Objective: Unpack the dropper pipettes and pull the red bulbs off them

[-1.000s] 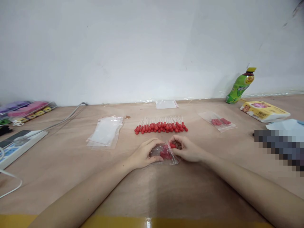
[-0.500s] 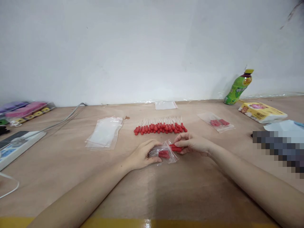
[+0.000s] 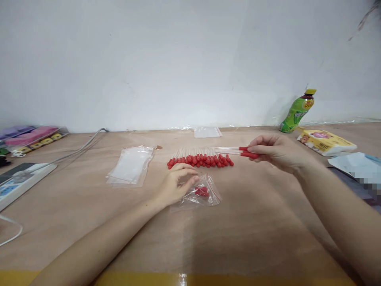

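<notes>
Several clear glass droppers (image 3: 228,150) with red rubber bulbs are held in my right hand (image 3: 272,150), its fingers closed round the bulb ends. Their thin tubes point left, over the row of droppers (image 3: 202,159) on the table. My left hand (image 3: 177,183) is curved, thumb and fingers apart, at the left side of a clear zip bag (image 3: 213,194). Inside that bag red bulbs (image 3: 202,192) show through the plastic. Whether the left fingertips touch the bag is hard to see.
Flat zip bags (image 3: 129,165) lie at left, and another bag (image 3: 207,132) by the wall. A power strip (image 3: 38,178) with a grey cable stands at far left. On the right are a green bottle (image 3: 297,113), a yellow tissue pack (image 3: 327,142) and a pale blue sheet (image 3: 354,165).
My right hand has pulled droppers out of the zip bag and moved up and right with them. It now covers the filled bag at right. My left hand has loosened its hold on the bag.
</notes>
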Action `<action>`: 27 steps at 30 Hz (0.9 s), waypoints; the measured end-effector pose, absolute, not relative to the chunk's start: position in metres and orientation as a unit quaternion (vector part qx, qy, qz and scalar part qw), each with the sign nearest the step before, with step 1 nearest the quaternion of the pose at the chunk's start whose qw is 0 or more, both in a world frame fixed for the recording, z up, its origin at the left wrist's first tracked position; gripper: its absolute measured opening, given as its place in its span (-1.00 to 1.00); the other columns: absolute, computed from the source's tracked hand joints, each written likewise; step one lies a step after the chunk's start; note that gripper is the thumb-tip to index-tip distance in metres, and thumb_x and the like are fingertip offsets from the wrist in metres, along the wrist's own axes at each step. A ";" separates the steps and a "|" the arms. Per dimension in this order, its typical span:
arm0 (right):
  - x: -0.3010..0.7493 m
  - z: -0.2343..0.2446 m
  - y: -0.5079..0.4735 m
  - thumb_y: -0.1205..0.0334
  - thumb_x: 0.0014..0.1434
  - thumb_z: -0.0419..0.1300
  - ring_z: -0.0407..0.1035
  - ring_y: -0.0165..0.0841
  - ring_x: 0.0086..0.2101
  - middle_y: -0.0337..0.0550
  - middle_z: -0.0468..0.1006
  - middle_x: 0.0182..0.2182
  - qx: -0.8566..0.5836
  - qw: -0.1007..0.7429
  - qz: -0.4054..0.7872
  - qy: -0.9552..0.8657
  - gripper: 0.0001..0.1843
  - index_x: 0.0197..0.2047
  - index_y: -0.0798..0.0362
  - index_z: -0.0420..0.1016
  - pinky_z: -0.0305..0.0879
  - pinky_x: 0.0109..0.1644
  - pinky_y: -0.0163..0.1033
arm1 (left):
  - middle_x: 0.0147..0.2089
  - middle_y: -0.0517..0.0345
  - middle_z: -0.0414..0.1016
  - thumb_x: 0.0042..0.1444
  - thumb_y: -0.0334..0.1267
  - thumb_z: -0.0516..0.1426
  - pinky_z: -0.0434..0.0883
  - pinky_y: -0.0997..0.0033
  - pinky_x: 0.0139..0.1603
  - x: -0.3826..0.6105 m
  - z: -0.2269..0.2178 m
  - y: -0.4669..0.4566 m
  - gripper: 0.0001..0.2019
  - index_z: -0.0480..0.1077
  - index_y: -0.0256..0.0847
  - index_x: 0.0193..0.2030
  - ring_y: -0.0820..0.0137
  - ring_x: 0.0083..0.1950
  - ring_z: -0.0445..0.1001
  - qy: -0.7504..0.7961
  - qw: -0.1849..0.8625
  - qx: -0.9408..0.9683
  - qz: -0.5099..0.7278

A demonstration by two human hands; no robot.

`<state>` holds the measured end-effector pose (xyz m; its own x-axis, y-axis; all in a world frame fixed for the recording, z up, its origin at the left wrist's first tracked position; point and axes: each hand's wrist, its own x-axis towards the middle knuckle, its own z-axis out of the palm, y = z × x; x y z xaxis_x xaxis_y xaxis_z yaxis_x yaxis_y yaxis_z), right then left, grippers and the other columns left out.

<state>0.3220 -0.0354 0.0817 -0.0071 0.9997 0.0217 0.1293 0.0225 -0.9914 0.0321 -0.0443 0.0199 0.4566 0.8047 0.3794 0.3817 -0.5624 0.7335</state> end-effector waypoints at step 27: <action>0.250 -0.001 -0.045 0.19 -0.11 0.24 0.19 -0.54 -0.59 -0.30 0.40 -0.63 -0.455 0.240 0.503 -0.695 -0.80 -0.41 0.15 0.47 0.07 -0.54 -0.41 | -0.71 0.09 0.34 -0.09 -0.29 0.22 0.12 0.54 -0.69 -0.030 0.038 0.094 -0.76 0.32 -0.33 -0.66 0.50 -0.70 0.26 0.644 0.478 0.578 0.148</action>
<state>0.2497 -0.0451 -0.0013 -0.4704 0.8736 -0.1249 0.3917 0.0799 -0.9166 -0.0304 0.0938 0.0381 0.1253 0.8872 -0.4441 0.6038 0.2869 0.7437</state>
